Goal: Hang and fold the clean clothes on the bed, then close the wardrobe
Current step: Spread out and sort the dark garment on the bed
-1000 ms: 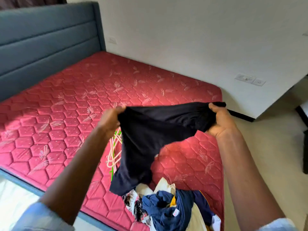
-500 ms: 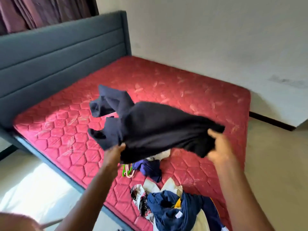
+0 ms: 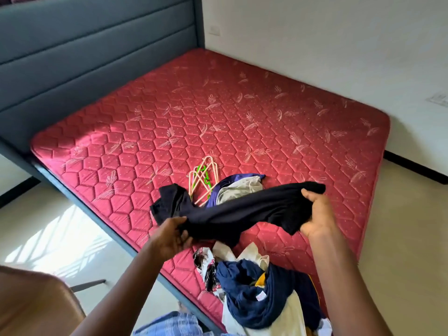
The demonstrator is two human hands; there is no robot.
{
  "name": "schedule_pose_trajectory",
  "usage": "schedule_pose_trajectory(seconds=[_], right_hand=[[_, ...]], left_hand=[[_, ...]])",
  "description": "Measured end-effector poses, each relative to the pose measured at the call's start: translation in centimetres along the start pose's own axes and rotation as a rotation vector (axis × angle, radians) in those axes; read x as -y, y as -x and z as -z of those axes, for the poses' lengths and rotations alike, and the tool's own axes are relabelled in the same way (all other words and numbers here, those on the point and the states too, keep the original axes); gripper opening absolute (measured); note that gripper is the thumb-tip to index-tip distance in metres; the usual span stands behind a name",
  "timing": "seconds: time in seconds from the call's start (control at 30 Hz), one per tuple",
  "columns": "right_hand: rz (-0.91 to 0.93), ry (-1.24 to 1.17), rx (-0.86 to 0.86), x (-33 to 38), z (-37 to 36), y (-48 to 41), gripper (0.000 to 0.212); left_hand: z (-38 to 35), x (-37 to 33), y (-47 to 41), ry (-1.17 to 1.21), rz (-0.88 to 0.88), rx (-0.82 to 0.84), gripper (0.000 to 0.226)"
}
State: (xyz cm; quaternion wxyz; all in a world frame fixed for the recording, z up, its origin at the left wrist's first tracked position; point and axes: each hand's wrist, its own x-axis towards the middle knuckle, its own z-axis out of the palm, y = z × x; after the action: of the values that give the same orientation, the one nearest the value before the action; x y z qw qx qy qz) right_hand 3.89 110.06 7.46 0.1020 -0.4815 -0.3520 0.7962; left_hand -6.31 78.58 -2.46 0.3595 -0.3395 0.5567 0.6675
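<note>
1. Starting nearest me: the unsorted pile (image 3: 254,287) sits on the bed's (image 3: 218,112) near corner.
2. Just past it, over the bed, both hands hold the dark garment (image 3: 242,212). My left hand (image 3: 169,236) curls round its left part and my right hand (image 3: 317,214) clutches the right end.
3. A second ago it hung raised and spread. Now it is a lowered, bunched band just above the bed, so I judge folding is only starting.
4. Its long axis runs left to right, and a loose tail points toward the headboard (image 3: 97,57).
5. Farther up the bed lie hangers (image 3: 203,180) and a smaller heap (image 3: 240,187).
</note>
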Motion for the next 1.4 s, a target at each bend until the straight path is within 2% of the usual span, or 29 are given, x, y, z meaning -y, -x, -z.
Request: schedule_pose_trajectory(seconds=[0.03, 0.1, 0.2, 0.27, 0.37, 0.43, 0.53, 0.63, 0.7, 0.83, 0.9, 1.03, 1.13, 1.27, 1.4], right_hand=[[-0.036, 0.037, -0.027, -0.5, -0.9, -0.4, 0.014], [-0.094, 0.119, -0.048, -1.4, -3.9, -1.2, 0.015], [-0.099, 0.201, -0.001, -1.5, -10.2, -2.2, 0.015], [-0.096, 0.213, 0.044, -0.7, -15.2, -2.5, 0.015], [-0.019, 0.174, 0.161, 1.7, -22.5, -2.0, 0.017], [0.061, 0.078, 0.279, 3.4, -26.2, -1.1, 0.015], [0.171, -0.083, 0.500, 5.1, -27.6, 0.4, 0.018], [0.205, -0.141, 0.575, 5.3, -24.8, 1.0, 0.022], [0.201, -0.125, 0.552, 4.1, -21.2, 0.8, 0.024], [0.090, -0.085, 0.406, -0.9, -12.1, -1.3, 0.035], [-0.018, -0.063, 0.304, -4.6, -7.4, -3.3, 0.035], [-0.227, 0.104, 0.013, -12.7, 1.3, -8.9, 0.017], [-0.233, 0.289, -0.116, -17.2, 6.2, -12.5, 0.025], [-0.116, 0.625, -0.279, -20.5, 10.7, -15.1, 0.021], [-0.044, 1.156, -0.426, -22.4, 11.6, -15.4, 0.067]], left_hand=[[0.6, -0.4, -1.1, -0.008, 0.073, 0.027, 0.018], [1.7, -3.1, -3.0, -0.015, 0.088, 0.023, 0.021], [3.2, -11.5, -4.6, -0.025, -0.059, 0.000, 0.023], [3.7, -18.4, -4.1, -0.046, -0.249, -0.065, 0.022], [4.1, -27.9, -1.5, -0.151, -0.693, -0.297, 0.016], [4.5, -32.2, 1.4, -0.138, -1.016, -0.412, 0.030], [5.4, -33.8, 4.9, 0.026, -1.304, -0.403, 0.044], [5.5, -30.7, 6.3, 0.150, -1.392, -0.431, 0.041], [5.6, -26.5, 5.5, 0.169, -1.354, -0.437, 0.042], [5.0, -14.0, 0.8, 0.228, -1.069, -0.377, 0.035], [5.4, -7.2, -2.9, 0.147, -0.870, -0.391, 0.034], [7.0, 3.9, -10.1, -0.148, -0.491, -0.311, 0.023], [8.3, 9.0, -13.8, -0.405, -0.307, -0.187, 0.020], [9.2, 12.8, -16.9, -0.450, -0.141, -0.213, 0.021], [10.0, 16.2, -18.7, -0.422, -0.030, -0.236, 0.020]])
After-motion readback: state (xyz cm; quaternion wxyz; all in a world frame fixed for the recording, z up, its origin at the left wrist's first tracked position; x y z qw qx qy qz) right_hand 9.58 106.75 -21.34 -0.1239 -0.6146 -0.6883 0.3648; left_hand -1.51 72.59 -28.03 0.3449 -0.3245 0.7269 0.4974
